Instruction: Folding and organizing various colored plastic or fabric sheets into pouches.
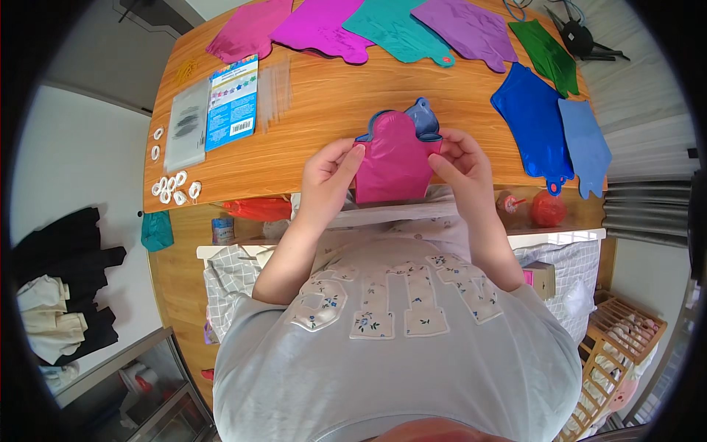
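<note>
Between my two hands, a flat magenta foil balloon is held upright at the table's near edge, its rounded tab pointing away from me. Darker blue-grey foil shows behind it, with a small tab sticking up at its right. My left hand pinches the left corner of this stack between thumb and fingers. At the right corner, my right hand pinches likewise, thumb on the magenta face. How many layers lie behind the front one is hidden.
Flat foil balloons line the far and right edges: pink, teal, purple, green, dark blue and others. At left lie a blue printed card, a clear bag, clear straws and white ribbon rolls.
</note>
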